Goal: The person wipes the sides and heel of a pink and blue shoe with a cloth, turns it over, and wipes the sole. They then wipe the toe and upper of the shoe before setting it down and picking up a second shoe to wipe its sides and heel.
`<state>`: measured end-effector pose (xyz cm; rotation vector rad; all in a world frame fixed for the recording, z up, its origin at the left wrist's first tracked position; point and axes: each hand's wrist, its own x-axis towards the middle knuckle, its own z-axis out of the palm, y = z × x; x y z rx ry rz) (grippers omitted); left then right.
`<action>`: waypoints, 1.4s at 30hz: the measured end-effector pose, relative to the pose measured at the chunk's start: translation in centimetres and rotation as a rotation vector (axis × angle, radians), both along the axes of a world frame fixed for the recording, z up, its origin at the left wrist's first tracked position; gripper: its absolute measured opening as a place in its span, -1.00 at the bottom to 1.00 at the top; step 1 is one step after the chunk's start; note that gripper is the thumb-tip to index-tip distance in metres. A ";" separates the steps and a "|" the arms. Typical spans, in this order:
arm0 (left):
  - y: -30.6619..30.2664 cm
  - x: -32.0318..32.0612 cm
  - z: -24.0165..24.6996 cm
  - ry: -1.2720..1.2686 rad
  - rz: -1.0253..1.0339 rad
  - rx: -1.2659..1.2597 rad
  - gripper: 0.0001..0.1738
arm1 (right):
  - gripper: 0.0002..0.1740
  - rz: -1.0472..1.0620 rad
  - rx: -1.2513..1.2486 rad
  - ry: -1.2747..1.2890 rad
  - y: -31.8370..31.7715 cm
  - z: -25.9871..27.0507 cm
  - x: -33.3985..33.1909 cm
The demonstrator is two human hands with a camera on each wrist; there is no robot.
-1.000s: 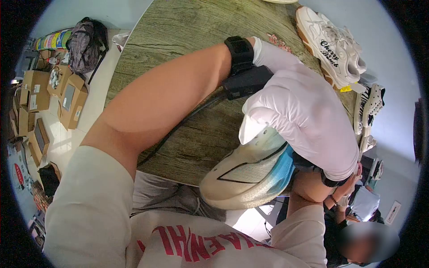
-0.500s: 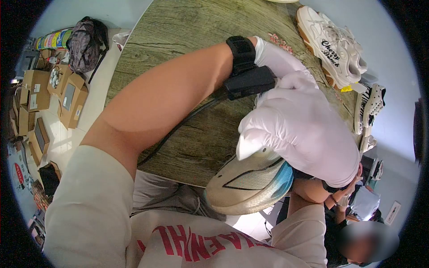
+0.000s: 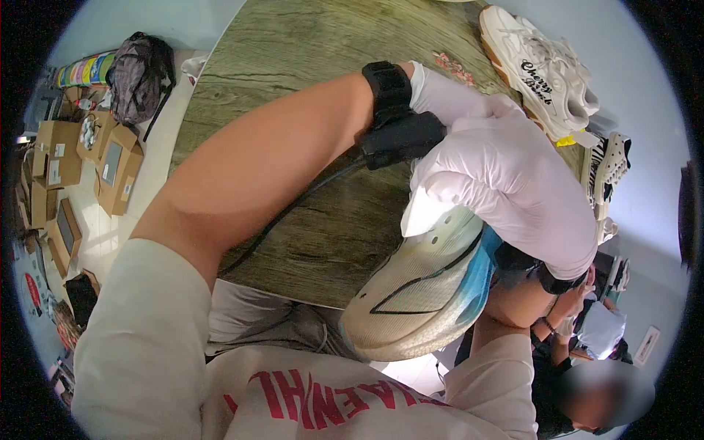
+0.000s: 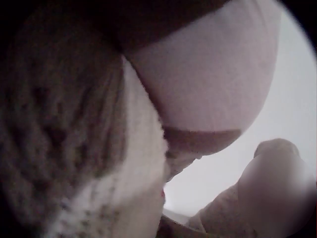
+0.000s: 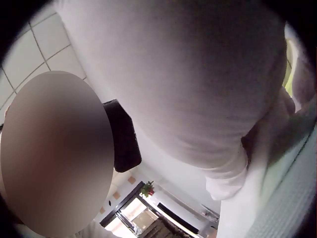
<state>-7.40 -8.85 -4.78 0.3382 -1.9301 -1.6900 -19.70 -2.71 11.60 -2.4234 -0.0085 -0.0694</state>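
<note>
A pale mesh sneaker with a black line and a blue patch on its side hangs at the table's near edge, toe towards the body. My gloved right hand reaches over its far end, fingers curled down on it, with a loose glove tip beside the sneaker's upper. My left hand, also in a white glove, comes in from the far side; its fingers are hidden behind the right hand, so I cannot tell how they lie. In the left wrist view the left glove lies against the sneaker's mesh.
White chunky sneakers with lettering stand at the table's right side, with patterned shoes beyond. A cable runs under the left forearm across the wood table. Cardboard boxes and a backpack lie on the floor at left. Another person sits at right.
The sneaker and right hand dip towards the body, then lift back, ending slightly to the right. The sneaker's tilt changes and more of its upper shows now than half a second ago.
</note>
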 end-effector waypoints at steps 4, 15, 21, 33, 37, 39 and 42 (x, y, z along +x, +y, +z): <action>-0.6 -0.3 -1.3 0.029 0.001 -0.028 -0.62 | -0.74 -0.062 0.015 0.015 -0.7 -0.4 -0.5; -4.8 -2.7 -8.7 0.215 0.044 -0.113 -0.59 | -0.79 -0.279 0.140 -0.005 -1.2 -0.2 -1.1; -5.2 -2.4 -10.4 0.211 0.040 -0.186 -0.56 | -0.87 -0.297 0.246 0.161 -0.8 1.0 -0.6; -1.5 -0.6 -4.5 0.044 0.085 -0.187 -0.83 | -0.73 -0.464 -0.059 -0.280 -2.0 0.8 -1.9; -1.8 -0.5 -4.8 -0.031 0.013 -0.164 -0.81 | -0.81 -0.341 0.033 -0.103 -0.5 0.8 -0.8; -1.6 -0.5 -4.3 -0.049 0.007 -0.156 -0.79 | -0.83 -0.349 0.007 -0.073 -0.4 0.7 -0.6; -1.6 -0.5 -4.0 -0.065 -0.001 -0.150 -0.77 | -0.88 -0.284 -0.090 -0.060 -0.4 0.0 -0.5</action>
